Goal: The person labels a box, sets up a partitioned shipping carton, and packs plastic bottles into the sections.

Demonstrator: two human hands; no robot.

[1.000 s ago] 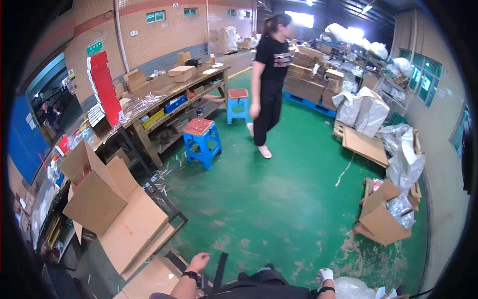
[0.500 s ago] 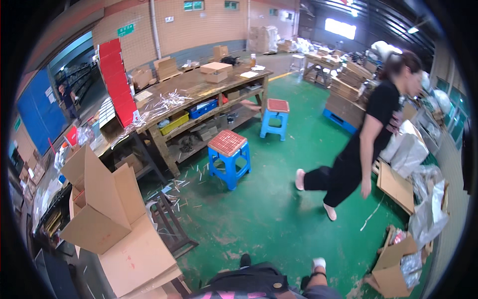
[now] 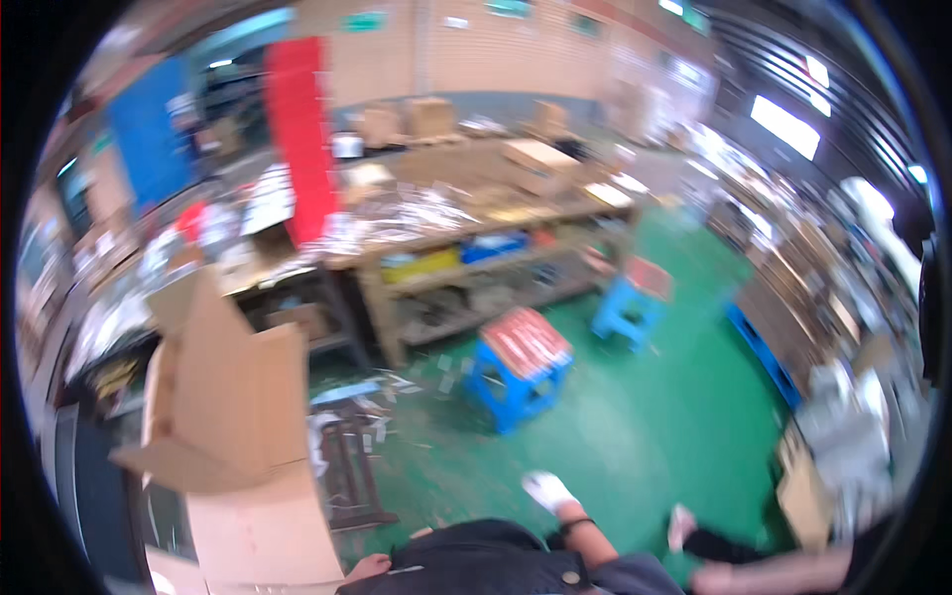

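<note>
My right hand [image 3: 548,490], in a white glove with a dark band at the wrist, hangs in front of me over the green floor. Nothing shows in it, but its fingers are smeared by motion. At the lower edge, my left hand [image 3: 370,567] is partly seen beside a flat cardboard flap [image 3: 263,531]; its fingers are too blurred to read. That flap spreads below a large open cardboard box [image 3: 213,387] at my left. Dark cloth [image 3: 476,560] on my body covers the lower middle.
A wooden workbench [image 3: 456,178] carries white strips, a carton and a tall red panel [image 3: 302,149]. Two blue stools [image 3: 516,387] with reddish tops stand before it. A dark metal frame [image 3: 352,476] lies near the box. At lower right show a co-worker's arm [image 3: 773,575] and shoe [image 3: 680,526].
My view has swung left, so the bench and stools sit further right in the picture. The co-worker has passed from the right side to the lower right corner. My right hand appears further left.
</note>
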